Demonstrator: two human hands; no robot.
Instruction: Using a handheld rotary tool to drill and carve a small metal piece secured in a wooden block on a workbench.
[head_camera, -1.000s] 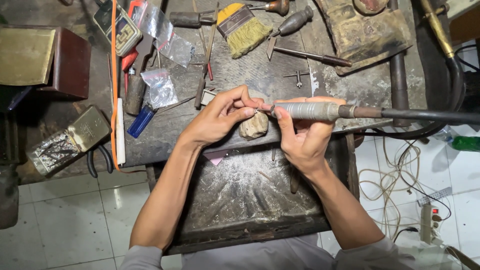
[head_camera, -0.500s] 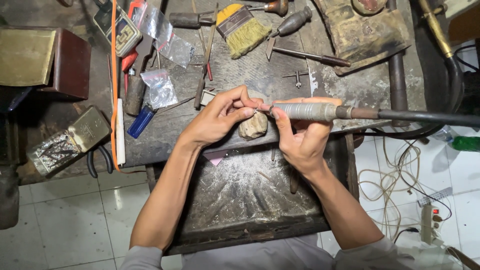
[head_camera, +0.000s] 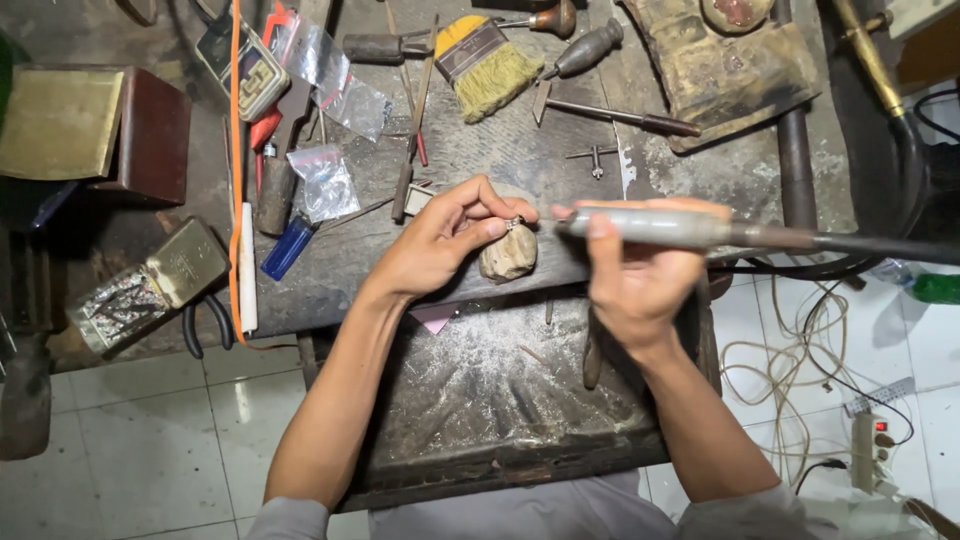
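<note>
Head view: brush (head_camera: 487, 62), lighter (head_camera: 287, 248) flank hands.

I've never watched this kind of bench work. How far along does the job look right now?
Done: tools are laid out on the workbench. In hand: the left hand pinches a small metal piece on a worn wooden peg; the right hand holds a rotary handpiece, its tip close beside the piece. How much remains is too small to judge.

My left hand (head_camera: 440, 250) pinches with thumb and fingertips curled together, forearm angled up from lower left, while my right hand (head_camera: 635, 275) holds a closed grip, wrist bent, forearm rising from lower right.
</note>
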